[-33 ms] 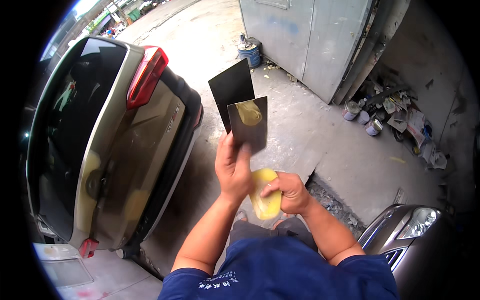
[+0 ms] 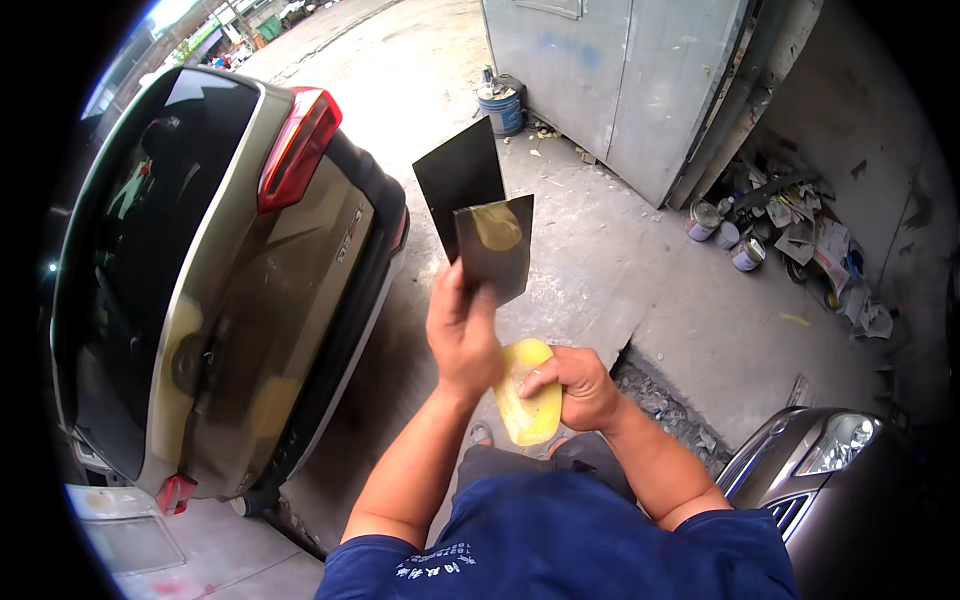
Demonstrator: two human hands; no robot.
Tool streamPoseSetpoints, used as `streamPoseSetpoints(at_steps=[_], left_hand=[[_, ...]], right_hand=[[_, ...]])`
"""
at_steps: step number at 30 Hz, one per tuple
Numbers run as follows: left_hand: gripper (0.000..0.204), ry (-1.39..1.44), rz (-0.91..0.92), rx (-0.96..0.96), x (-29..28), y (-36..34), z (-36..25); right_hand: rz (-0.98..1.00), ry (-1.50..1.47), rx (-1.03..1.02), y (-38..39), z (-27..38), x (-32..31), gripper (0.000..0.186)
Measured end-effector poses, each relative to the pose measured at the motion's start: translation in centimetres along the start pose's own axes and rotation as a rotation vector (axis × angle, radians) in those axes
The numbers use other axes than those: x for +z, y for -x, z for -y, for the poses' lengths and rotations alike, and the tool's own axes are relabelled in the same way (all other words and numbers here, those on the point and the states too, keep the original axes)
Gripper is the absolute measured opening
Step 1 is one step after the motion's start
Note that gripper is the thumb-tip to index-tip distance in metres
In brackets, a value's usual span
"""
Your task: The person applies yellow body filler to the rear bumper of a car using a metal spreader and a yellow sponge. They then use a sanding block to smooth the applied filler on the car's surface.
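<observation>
My left hand grips two flat plates, raised and fanned apart. The one behind is a black rectangular plate; in front is a dark grey putty spreader with a smear of olive-yellow putty near its top. In my right hand is a yellow oval spreader, its thumb pressed on the face. That yellow spreader sits just below and right of my left wrist; whether they touch I cannot tell. To the left stands a gold-brown car with pale yellow patches on its tailgate.
A second car's front with its headlight is at the lower right. Beside it runs a rubble-filled trench. Cans and scrap paper lie against the right wall. A blue bucket stands by the grey metal door.
My left hand and its two plates have shifted slightly left. The yellow spreader has moved slightly left and down. Both grips stay the same.
</observation>
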State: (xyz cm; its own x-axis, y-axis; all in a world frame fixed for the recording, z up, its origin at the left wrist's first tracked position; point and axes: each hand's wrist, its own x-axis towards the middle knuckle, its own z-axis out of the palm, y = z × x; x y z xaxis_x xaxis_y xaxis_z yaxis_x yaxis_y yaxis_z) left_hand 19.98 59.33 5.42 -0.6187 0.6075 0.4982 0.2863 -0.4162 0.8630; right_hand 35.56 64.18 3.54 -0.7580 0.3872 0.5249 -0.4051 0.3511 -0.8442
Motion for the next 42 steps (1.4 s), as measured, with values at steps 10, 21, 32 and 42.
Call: streamPoseSetpoints(at_steps=[10, 21, 32, 42], left_hand=[[0.038, 0.531, -0.215, -0.313, -19.3, 3.6, -5.0], [0.038, 0.622, -0.258, -0.284, -28.9, 11.9, -13.0], [0.038, 0.451, -0.311, -0.232, -33.2, 20.7, -19.1], [0.038, 0.38, -0.44, -0.192, -48.3, 26.7, -24.8]], right_hand=[[-0.138, -0.838, 0.513, 1.7, 0.5, 18.8, 0.014], [-0.205, 0.017, 0.064, 5.6, 6.7, 28.5, 0.038], [-0.021, -0.722, 0.317, 11.7, 12.0, 36.4, 0.069], [0.068, -0.699, 1.032, 17.9, 7.9, 47.2, 0.034]])
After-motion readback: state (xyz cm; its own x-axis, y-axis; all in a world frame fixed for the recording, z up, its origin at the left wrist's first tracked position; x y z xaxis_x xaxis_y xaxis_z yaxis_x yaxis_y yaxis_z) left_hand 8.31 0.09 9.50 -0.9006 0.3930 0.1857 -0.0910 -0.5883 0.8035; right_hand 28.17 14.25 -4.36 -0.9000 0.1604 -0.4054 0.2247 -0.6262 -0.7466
